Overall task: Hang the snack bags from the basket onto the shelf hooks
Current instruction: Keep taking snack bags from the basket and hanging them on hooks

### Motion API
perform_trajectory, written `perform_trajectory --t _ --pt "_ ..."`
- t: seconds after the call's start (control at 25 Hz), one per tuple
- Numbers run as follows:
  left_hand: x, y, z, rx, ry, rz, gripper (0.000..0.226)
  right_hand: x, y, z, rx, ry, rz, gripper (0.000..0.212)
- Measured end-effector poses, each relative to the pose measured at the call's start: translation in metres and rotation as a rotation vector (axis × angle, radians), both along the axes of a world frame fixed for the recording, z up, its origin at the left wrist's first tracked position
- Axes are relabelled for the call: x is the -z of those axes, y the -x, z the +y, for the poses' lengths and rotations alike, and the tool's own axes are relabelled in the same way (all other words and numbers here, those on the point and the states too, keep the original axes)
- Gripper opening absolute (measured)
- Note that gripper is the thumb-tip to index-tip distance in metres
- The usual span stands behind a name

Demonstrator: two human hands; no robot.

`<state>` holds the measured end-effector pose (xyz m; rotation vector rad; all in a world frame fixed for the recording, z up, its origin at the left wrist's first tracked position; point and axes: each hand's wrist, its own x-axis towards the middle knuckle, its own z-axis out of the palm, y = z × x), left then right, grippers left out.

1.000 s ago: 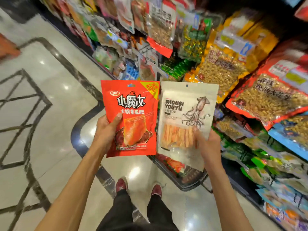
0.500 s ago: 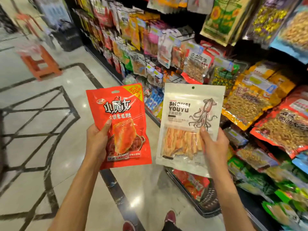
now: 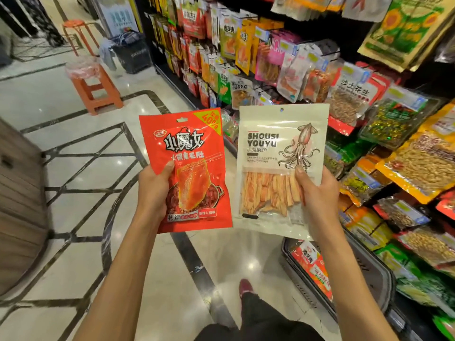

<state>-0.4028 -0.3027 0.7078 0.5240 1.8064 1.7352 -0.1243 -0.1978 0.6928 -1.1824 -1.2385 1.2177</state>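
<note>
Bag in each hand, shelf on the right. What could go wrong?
Left hand grips the red bag, right hand the white squid bag: no free hand to part the crowded hanging packs.
Both grips sit mid-bag; the top hang hole may wobble and miss a hook.
The basket sits by the shoe: trip risk.

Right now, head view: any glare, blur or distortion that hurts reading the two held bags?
Head view: light glares off the floor and streaks the red bag; print on the white squid bag is legible; wide-angle distortion bows the floor inlay lines and tilts the peanut packets at the right edge.
</note>
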Motion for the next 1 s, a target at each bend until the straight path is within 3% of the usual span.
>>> perform_trajectory --t 1.0 --pt "-0.059 0.257 0.357 0.082 -0.16 0.06 0.009 -0.074 0.244 0.325 0.024 -0.136 0.058 0.021"
